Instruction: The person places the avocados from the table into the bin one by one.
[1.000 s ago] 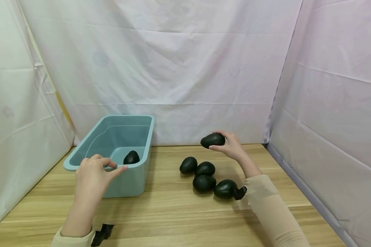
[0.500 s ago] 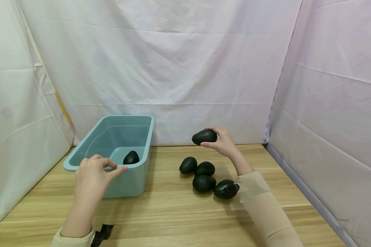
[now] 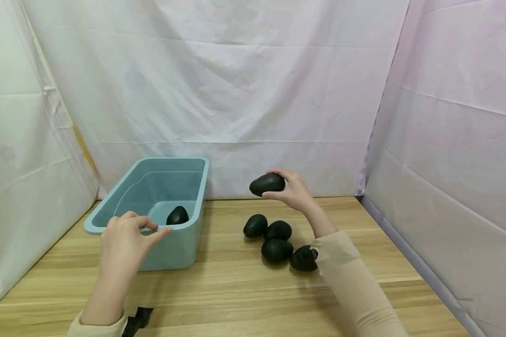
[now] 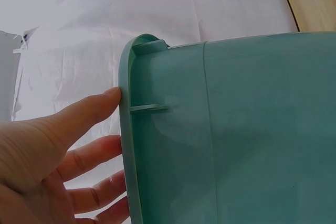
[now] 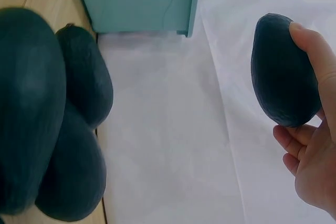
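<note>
My right hand (image 3: 294,192) holds a dark green avocado (image 3: 267,185) in the air between thumb and fingers, above the back part of the table. In the right wrist view the same avocado (image 5: 283,71) hangs with its long side upright. At the left, my left hand (image 3: 125,241) grips the near rim of a blue-green plastic bin (image 3: 205,187), thumb and fingers at its edge. The left wrist view has the thumb (image 4: 92,111) against that rim. Inside the bin lies one avocado (image 3: 177,216), its lower part hidden by the near wall.
Several avocados (image 3: 277,251) lie clustered on the wooden table (image 3: 219,299), right of the bin. The nearest one (image 3: 302,258) is partly covered by the right sleeve and a black wrist piece. White cloth (image 3: 253,93) hangs behind the table and on both sides.
My right hand has carried its avocado leftward and slightly up, toward the bin. The left hand, the bin and the avocados on the table have stayed put.
</note>
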{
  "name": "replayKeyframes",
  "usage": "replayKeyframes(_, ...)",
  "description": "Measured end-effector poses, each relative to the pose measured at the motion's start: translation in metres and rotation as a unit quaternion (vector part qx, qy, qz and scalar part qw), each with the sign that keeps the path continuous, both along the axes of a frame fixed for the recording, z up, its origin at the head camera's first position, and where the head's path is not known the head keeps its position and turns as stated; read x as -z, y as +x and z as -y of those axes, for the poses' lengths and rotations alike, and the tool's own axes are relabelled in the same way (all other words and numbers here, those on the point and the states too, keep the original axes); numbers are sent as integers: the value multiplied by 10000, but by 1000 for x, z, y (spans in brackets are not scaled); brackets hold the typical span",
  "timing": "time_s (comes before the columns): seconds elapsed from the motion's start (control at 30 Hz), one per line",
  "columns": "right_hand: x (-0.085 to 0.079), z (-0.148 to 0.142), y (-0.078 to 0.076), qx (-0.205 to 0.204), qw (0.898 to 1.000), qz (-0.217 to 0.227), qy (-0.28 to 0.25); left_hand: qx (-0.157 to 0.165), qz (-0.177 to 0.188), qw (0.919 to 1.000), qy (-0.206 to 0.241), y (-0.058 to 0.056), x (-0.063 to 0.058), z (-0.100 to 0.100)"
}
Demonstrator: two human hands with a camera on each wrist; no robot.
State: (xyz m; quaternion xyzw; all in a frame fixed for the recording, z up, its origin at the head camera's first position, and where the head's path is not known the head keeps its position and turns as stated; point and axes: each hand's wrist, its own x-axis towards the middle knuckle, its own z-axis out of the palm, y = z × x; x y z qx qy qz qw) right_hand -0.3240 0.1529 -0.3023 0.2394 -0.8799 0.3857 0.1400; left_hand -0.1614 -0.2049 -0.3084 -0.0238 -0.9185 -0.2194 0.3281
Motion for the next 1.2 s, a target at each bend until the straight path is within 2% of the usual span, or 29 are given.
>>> replayKeyframes(0.63, -7, 27, 1, -330, 9989, -336, -78, 6, -44, 10000, -61, -1, -1, -1)
replayKeyframes(1.2, -12, 58, 7, -428, 9989, -177, -31, -36, -26, 10000, -46, 1, 0, -1)
